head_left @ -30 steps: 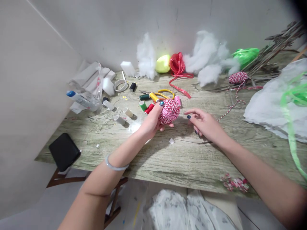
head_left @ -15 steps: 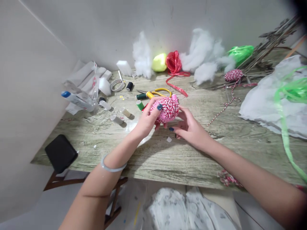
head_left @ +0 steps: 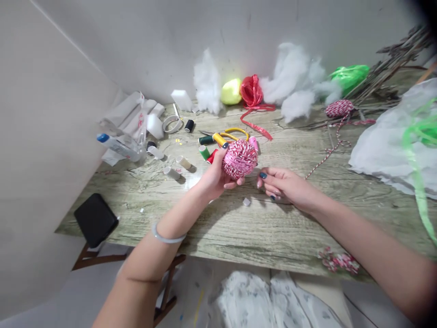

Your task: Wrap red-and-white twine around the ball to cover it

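My left hand grips a ball wound with red-and-white twine, holding it just above the wooden table. Its thumb lies over the ball's left side. My right hand rests on the table just right of the ball, fingers curled together and pointing left, apart from the ball. Whether it pinches the twine I cannot make out. A strand of red-and-white twine runs across the table to a second twine ball at the back right.
Thread spools and yellow-handled scissors lie behind the held ball. White stuffing, red ribbon, a glue bottle, a tape roll, white fabric with green ribbon and a black pad surround the work spot.
My right hand reached in and touched the ball half a second ago, then drew back to the right and down onto the table. My left hand kept its grip on the ball.
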The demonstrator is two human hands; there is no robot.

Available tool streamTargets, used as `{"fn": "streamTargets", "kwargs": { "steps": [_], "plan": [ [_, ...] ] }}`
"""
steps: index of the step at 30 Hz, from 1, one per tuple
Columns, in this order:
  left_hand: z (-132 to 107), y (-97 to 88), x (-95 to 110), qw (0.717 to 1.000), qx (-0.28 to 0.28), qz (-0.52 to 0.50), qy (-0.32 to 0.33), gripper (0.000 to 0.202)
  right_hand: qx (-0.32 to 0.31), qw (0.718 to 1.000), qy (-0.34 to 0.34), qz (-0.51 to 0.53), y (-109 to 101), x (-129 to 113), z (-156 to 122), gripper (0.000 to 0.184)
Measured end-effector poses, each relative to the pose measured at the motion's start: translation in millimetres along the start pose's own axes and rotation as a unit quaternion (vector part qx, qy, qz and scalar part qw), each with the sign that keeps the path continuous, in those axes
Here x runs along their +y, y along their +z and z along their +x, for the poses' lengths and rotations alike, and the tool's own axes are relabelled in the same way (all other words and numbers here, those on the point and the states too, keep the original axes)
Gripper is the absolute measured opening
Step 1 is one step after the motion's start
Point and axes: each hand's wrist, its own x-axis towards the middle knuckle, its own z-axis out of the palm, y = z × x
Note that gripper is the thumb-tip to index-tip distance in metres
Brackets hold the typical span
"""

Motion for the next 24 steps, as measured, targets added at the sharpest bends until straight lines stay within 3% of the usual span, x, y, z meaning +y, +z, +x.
{"fn": "streamTargets", "kwargs": {
  "steps": [3,7,9,12,17,20,24],
  "plan": [
    [-5.6,2.4,-1.4,0.996,-0.057,0.073,0.01,0.06,0.003,0.995,0.084,0.056,0.1,-1.5,0.2,0.035],
    [-14.3,1.7,2.0,0.952,-0.08,0.255,0.149,0.045,0.055,0.995,0.075,0.035,-1.8,-3.8,1.2,0.037],
    [-17.6,1.1,5.0,0.918,-0.087,0.331,0.203,0.049,0.082,0.995,0.059,-0.006,-3.9,-3.6,2.8,0.037],
    [-20.5,2.0,7.8,0.879,-0.099,0.403,0.233,0.055,0.12,0.988,0.005,-0.094,-8.3,-1.6,4.2,0.035],
    [-22.3,5.6,6.9,0.833,-0.074,0.493,0.24,0.066,0.192,0.934,-0.114,-0.28,-11.8,-2.0,0.1,0.027],
    [-21.9,6.2,4.7,0.807,-0.063,0.533,0.248,0.076,0.228,0.909,-0.145,-0.318,-10.1,-5.4,-4.0,0.024],
    [-18.3,5.3,0.5,0.755,-0.07,0.595,0.267,0.081,0.245,0.902,-0.169,-0.314,-6.7,-9.9,-7.9,0.025]
  ]
}}
